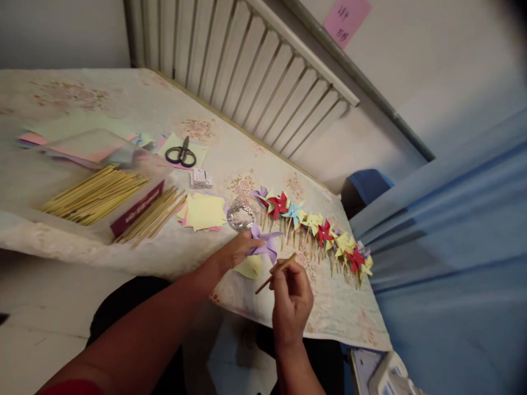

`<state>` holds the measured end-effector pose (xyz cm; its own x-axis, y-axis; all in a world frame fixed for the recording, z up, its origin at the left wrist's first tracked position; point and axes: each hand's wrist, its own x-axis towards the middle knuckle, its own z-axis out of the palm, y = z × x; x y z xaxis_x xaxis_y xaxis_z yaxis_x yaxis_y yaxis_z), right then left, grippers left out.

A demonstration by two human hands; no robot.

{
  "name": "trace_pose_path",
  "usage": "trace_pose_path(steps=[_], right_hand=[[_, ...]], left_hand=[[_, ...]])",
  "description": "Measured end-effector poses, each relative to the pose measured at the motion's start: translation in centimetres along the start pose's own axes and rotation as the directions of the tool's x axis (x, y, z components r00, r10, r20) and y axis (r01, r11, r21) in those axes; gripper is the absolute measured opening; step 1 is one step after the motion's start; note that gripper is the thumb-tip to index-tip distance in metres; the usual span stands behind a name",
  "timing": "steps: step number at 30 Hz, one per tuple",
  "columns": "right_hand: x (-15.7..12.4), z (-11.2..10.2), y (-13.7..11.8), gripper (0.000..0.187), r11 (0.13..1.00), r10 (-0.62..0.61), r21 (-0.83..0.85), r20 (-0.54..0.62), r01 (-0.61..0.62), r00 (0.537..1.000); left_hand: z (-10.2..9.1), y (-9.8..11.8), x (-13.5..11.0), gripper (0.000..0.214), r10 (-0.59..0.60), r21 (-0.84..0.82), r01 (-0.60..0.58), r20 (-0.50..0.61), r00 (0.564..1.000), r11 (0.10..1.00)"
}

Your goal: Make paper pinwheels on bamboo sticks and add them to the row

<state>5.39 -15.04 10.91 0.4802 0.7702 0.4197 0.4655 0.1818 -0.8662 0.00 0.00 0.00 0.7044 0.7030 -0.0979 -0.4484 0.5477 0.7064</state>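
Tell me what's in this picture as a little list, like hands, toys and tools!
left hand: pinches the purple pinwheel low over the table
right hand: holds a wooden stick, its tip pointing towards the purple pinwheel
row of pinwheels: red, yellow, blue and purple, on sticks, lined up just beyond the hands
pile of sticks: lies to the left
yellow paper squares: stacked between the pile of sticks and the row of pinwheels
scissors: black handles, lying on paper farther back
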Motion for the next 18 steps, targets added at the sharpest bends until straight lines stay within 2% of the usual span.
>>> trace_pose_path(steps=[3,6,8,10,13,16,18], right_hand=[[0.1,-3.0,4.9,0.020,0.965,0.247,-0.054,-0.116,-0.255,0.962],[0.3,-4.6,9.7,0.030,0.884,0.429,-0.132,-0.160,-0.450,0.889],[0.2,-5.3,12.2,0.033,0.825,0.494,-0.197,-0.201,-0.529,0.846],[0.1,-5.8,13.9,0.033,0.797,0.490,-0.262,-0.246,-0.544,0.836],[-0.1,-6.3,15.2,0.034,0.782,0.461,-0.326,-0.270,-0.531,0.845],[-0.4,-6.9,15.7,0.034,0.779,0.421,-0.393,-0.250,-0.489,0.872],[-0.7,-7.2,15.8,0.032,0.788,0.363,-0.451,-0.210,-0.419,0.908]], left_hand=[[0.4,0.2,0.6,0.030,-0.036,-0.045,0.035,-0.012,0.999,0.998],[0.4,0.2,0.8,0.029,-0.087,-0.091,0.085,-0.020,0.996,0.992],[0.3,0.2,0.9,0.028,-0.098,-0.101,0.095,-0.030,0.995,0.990],[0.1,0.2,1.0,0.026,-0.119,-0.108,0.116,-0.018,0.993,0.987],[0.1,0.4,1.1,0.027,-0.134,-0.105,0.132,-0.012,0.991,0.986],[0.2,0.6,1.1,0.029,-0.126,-0.078,0.123,-0.030,0.992,0.989],[0.3,0.8,1.0,0.029,-0.117,-0.072,0.114,-0.036,0.992,0.991]])
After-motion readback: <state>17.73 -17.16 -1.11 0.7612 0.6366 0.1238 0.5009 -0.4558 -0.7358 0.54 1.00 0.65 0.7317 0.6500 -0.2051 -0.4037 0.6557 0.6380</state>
